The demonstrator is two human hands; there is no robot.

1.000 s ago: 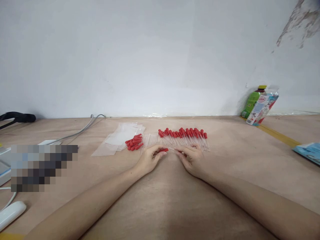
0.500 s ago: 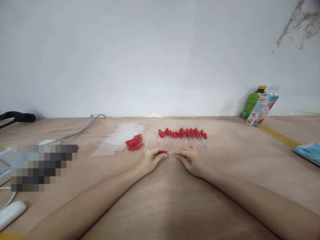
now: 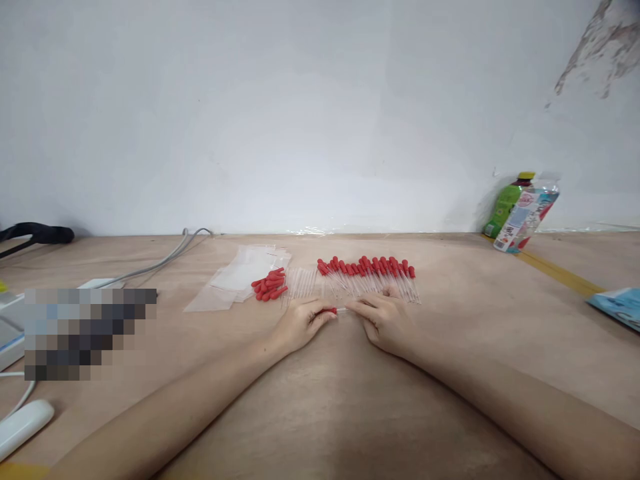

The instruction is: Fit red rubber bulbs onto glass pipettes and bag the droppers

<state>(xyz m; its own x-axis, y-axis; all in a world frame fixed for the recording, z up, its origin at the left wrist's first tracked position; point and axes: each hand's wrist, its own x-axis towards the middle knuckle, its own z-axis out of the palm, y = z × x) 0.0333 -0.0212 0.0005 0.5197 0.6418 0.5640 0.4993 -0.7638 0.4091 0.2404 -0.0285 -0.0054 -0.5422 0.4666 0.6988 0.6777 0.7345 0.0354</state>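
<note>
In the head view my left hand (image 3: pixel 303 324) pinches a red rubber bulb (image 3: pixel 331 311), most of it covered by the fingers. My right hand (image 3: pixel 383 320) is closed on a thin clear dropper tube (image 3: pixel 342 310), which runs to the mouth of the bulb; how deep it sits I cannot tell. Just beyond my left hand lie a small heap of loose red bulbs (image 3: pixel 269 285) and a row of bare clear tubes (image 3: pixel 302 281). Behind my right hand several droppers with red bulbs (image 3: pixel 373 267) lie side by side, bulbs toward the wall.
Clear plastic bags (image 3: pixel 243 268) lie flat left of the bulbs. Farther left are a grey cable (image 3: pixel 165 259), a black object (image 3: pixel 47 233) and a white device (image 3: pixel 25 427). Bottles (image 3: pixel 523 212) lean by the wall at right, near a blue packet (image 3: pixel 617 307).
The fingers of my right hand have shifted slightly along the tube, and my left fingers now cover more of the bulb. The supplies on the table have not moved.
</note>
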